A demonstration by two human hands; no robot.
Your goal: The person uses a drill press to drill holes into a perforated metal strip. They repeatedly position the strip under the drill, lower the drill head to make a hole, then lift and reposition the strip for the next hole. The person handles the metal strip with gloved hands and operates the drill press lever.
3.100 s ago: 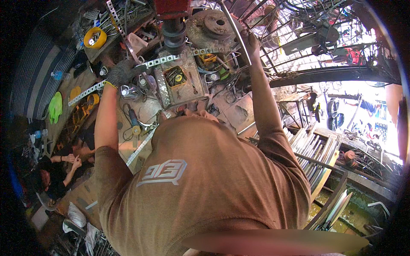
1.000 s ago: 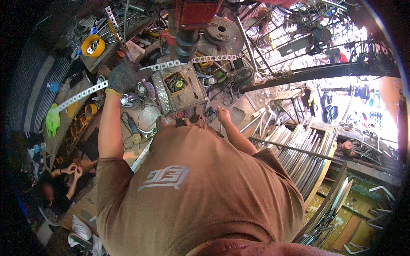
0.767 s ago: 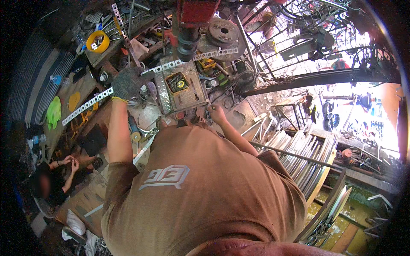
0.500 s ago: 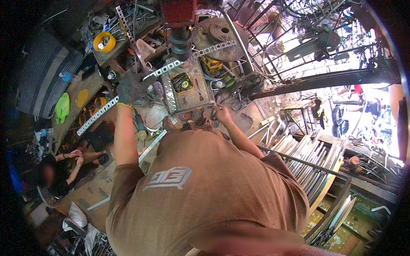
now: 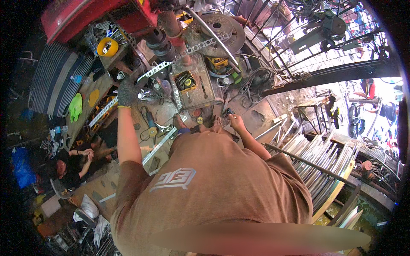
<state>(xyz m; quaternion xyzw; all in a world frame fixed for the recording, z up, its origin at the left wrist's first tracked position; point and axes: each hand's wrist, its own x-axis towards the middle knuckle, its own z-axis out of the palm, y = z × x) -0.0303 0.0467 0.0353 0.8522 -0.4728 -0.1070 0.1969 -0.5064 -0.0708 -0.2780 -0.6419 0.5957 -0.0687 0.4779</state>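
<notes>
My left hand, in a grey work glove, is closed around a pale metal strip with a row of square holes. Past the glove the strip seems to run on to the upper right, across the drill press table, where its perforated far part shows. My bare right hand is beside the table's near right corner, fingers closed on a small dark thing too small to name. On the table sits a yellow open box of small metal parts. The dark drill press chuck hangs above the strip.
The red drill press head fills the upper left. A yellow bowl of tools stands on the left bench. An angle grinder lies on the floor. Another person sits at the left. Metal bars are stacked at the right.
The view has shifted, bringing more of the red drill press into sight. My right hand has moved off the table corner to the right, with a dark thing now at its fingers. The left hand keeps its hold.
</notes>
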